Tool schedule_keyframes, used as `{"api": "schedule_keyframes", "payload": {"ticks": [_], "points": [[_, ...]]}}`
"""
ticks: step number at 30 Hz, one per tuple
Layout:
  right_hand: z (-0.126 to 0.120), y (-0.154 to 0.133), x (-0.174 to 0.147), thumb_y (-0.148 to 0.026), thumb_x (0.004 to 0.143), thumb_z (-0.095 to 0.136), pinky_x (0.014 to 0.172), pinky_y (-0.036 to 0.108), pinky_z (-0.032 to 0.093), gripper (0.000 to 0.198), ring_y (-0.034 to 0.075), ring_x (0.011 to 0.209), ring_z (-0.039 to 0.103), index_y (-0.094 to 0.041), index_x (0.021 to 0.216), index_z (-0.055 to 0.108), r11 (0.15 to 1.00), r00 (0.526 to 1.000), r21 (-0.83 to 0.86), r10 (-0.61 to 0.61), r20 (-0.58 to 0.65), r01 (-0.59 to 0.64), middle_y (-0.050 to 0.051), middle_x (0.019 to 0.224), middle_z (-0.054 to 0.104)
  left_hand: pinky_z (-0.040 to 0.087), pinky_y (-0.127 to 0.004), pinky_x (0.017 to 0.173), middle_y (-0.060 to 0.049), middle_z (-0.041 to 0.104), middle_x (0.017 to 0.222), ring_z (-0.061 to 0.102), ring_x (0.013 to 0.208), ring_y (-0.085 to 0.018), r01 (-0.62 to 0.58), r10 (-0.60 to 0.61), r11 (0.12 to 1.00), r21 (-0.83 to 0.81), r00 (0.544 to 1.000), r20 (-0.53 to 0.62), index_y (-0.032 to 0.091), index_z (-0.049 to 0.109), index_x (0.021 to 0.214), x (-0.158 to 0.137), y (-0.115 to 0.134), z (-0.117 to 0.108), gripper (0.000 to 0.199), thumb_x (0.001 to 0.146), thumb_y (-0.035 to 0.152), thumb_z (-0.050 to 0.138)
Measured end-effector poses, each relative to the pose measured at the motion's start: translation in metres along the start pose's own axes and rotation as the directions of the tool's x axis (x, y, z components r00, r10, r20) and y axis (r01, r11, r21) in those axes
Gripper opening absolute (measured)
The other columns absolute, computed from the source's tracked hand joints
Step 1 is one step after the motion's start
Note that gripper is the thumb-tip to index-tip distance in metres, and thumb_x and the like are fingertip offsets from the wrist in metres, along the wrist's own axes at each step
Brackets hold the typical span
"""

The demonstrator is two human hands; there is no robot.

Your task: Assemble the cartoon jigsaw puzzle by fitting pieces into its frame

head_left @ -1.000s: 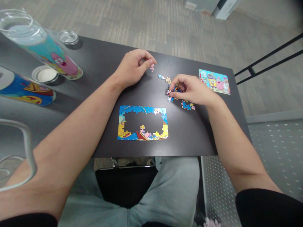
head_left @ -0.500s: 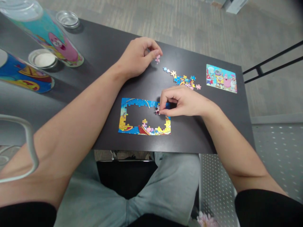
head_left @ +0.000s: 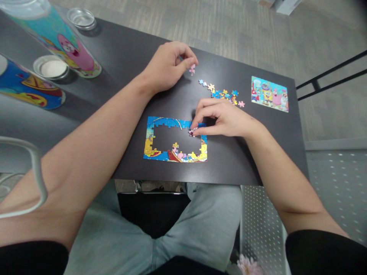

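A jigsaw puzzle frame [head_left: 163, 157] lies on the dark table, its border joined and its middle showing bare tabletop. My right hand [head_left: 219, 116] reaches over the frame's upper right corner, thumb and fingertips closed on a small dark-and-pink puzzle piece [head_left: 191, 132] at the inner edge. Farther back, my left hand [head_left: 172, 65] pinches a pink puzzle piece [head_left: 192, 69] above the table near its far edge. Between the hands and to the right lies a loose pile of puzzle pieces [head_left: 225, 94], partly hidden behind my right hand.
A cartoon picture card [head_left: 270, 94] lies at the table's right. Two printed tubes, one light blue [head_left: 77, 55] and one dark blue [head_left: 34, 89], are at the left beside metal lids [head_left: 82, 19]. A white cable [head_left: 37, 175] curves over my left forearm.
My right hand's fingers have shifted slightly around the piece, which has turned a little at the frame's inner edge. My left hand stays nearly still with its pink piece.
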State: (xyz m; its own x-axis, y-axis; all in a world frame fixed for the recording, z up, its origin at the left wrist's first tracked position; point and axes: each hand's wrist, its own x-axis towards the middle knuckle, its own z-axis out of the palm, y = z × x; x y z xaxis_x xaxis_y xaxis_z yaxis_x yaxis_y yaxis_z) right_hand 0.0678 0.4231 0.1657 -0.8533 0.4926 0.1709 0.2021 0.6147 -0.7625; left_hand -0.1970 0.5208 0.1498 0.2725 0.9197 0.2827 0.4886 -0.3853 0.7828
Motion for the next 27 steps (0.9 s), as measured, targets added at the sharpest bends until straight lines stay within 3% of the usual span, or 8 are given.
{"api": "schedule_keyframes", "payload": {"ticks": [9,19,23,25,27], "points": [[0.000,0.002,0.000,-0.049,0.115,0.101,0.086,0.040,0.058,0.021,0.025,0.095,0.075,-0.030,0.126,0.103,0.999,1.000,-0.025,-0.025,0.010,0.025,0.006,0.113,0.084,0.045,-0.038,0.077,0.011,0.094,0.106,0.062,0.080,-0.014,-0.009,0.009,1.000,0.013,1.000,-0.008,0.030,0.094,0.112,0.002,-0.002,0.002,0.020,0.121,0.013,0.088],[0.004,-0.003,0.002,-0.050,0.118,0.097,0.084,0.039,0.054,0.021,0.021,0.085,0.064,-0.029,0.118,0.095,0.999,0.998,-0.039,-0.035,-0.043,0.033,0.002,0.101,0.075,0.045,-0.041,0.082,0.009,0.094,0.107,0.062,0.083,-0.017,0.031,-0.031,1.000,-0.005,0.999,0.009,0.031,0.093,0.112,0.001,0.000,0.001,0.020,0.122,0.015,0.088],[0.001,-0.004,0.000,-0.057,0.121,0.090,0.086,0.043,0.056,0.028,0.022,0.082,0.060,-0.030,0.118,0.095,0.991,0.974,-0.129,0.002,-0.228,-0.032,0.002,0.094,0.071,0.050,-0.040,0.088,0.010,0.095,0.109,0.064,0.086,-0.018,0.026,-0.025,0.998,-0.058,0.999,0.027,0.033,0.092,0.112,-0.001,-0.001,0.000,0.019,0.125,0.021,0.086],[-0.006,0.006,-0.003,-0.069,0.122,0.087,0.084,0.045,0.055,0.040,0.024,0.082,0.060,-0.030,0.117,0.094,0.979,0.919,-0.162,0.055,-0.389,-0.127,0.003,0.094,0.069,0.050,-0.040,0.087,0.011,0.094,0.107,0.063,0.085,-0.018,0.016,-0.014,0.998,-0.062,0.999,0.041,0.033,0.091,0.111,-0.001,-0.004,0.001,0.018,0.125,0.021,0.086],[-0.017,0.024,-0.009,-0.081,0.121,0.084,0.081,0.046,0.055,0.052,0.024,0.080,0.058,-0.030,0.119,0.093,0.970,0.829,-0.160,0.064,-0.555,-0.182,0.003,0.093,0.066,0.049,-0.041,0.086,0.008,0.094,0.105,0.064,0.087,-0.018,0.005,-0.002,0.998,-0.066,0.999,0.054,0.033,0.090,0.111,0.000,-0.009,0.002,0.016,0.124,0.024,0.087]]}}
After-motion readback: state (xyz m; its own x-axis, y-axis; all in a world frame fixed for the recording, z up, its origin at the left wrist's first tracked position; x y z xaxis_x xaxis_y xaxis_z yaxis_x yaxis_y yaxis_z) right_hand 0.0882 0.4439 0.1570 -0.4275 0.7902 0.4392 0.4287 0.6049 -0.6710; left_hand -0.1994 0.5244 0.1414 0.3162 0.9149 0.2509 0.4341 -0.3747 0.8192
